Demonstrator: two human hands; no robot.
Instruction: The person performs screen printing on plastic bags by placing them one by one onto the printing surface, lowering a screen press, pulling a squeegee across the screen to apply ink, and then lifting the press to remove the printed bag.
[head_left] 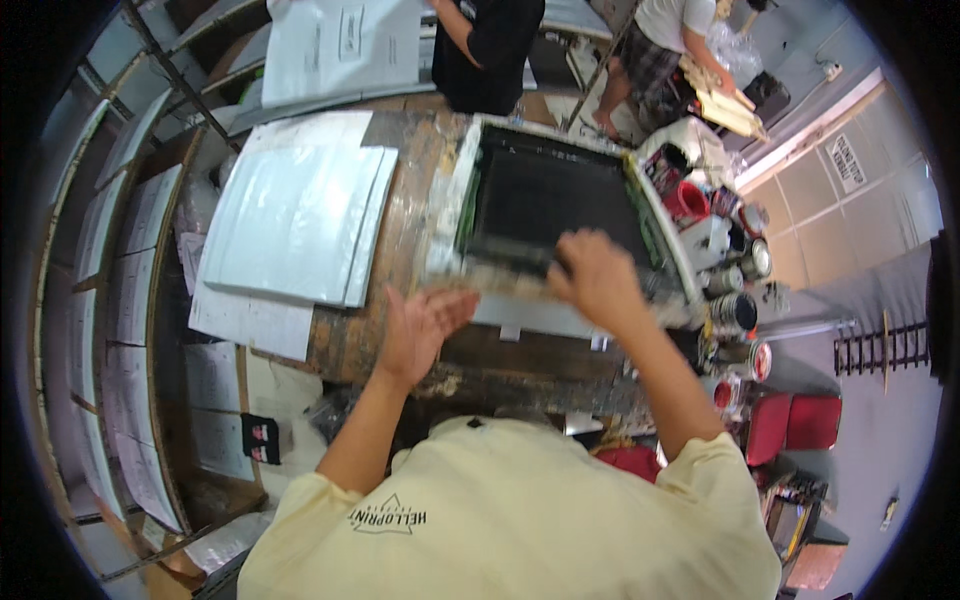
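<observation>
A framed printing screen [455,215] with dark mesh lies on a worn wooden table [350,340]. My right hand [592,275] rests on the near edge of the frame, fingers curled over what looks like a dark squeegee bar [505,252]. My left hand [420,325] is spread flat, palm down, just off the frame's near left corner, touching the table or the sheet under the frame. A pale sheet [530,318] sticks out from under the frame toward me.
A stack of white plastic bags [295,220] lies left of the screen. Ink tins and a red cup [685,200] crowd the right side. Two other people [485,50] stand beyond the table. Drying racks with sheets [120,300] line the left.
</observation>
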